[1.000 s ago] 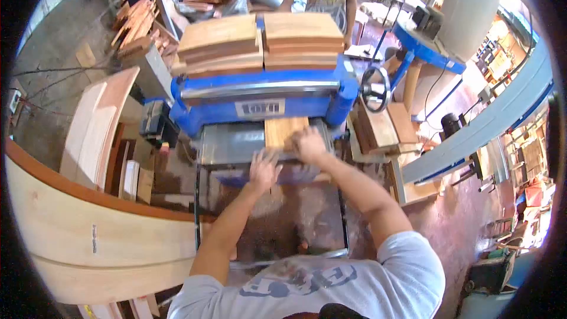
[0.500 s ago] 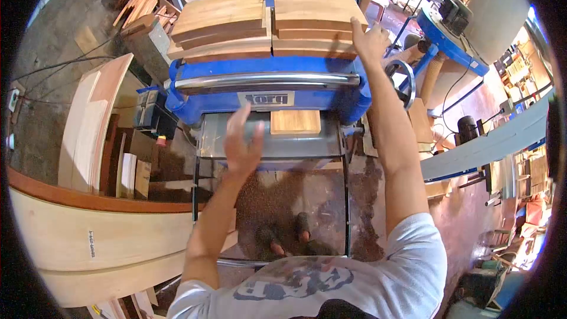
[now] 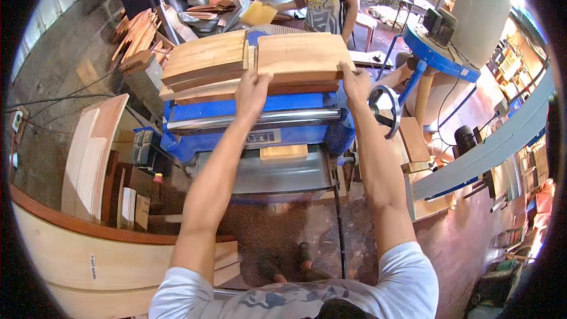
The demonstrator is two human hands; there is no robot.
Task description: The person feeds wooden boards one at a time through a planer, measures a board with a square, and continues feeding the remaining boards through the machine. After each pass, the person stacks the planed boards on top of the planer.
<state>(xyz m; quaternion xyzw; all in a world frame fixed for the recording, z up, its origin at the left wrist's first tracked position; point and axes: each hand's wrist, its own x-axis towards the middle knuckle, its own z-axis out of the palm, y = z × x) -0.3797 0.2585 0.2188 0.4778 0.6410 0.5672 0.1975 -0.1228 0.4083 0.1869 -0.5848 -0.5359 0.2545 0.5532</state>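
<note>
On top of the blue planer (image 3: 248,136) sit two side-by-side stacks of boards. My left hand (image 3: 254,91) grips the left edge of the right board stack (image 3: 301,56), its fingers closed on it. At the right edge of that same stack, my right hand (image 3: 355,82) is also closed on the wood. The left board stack (image 3: 207,59) lies just beyond my left wrist. Below, a short board (image 3: 283,152) pokes out of the planer onto its metal bed (image 3: 277,176).
Behind the planer a co-worker (image 3: 325,0) holds a thin board (image 3: 258,13). A handwheel (image 3: 384,112) and a blue dust collector (image 3: 437,53) stand at the right. Large panels (image 3: 118,263) lie at the lower left, with upright boards (image 3: 91,159) above them.
My left hand has moved up from over the planer bed to the right stack. The view has shifted, the short board shows less, and the co-worker's board has come into view.
</note>
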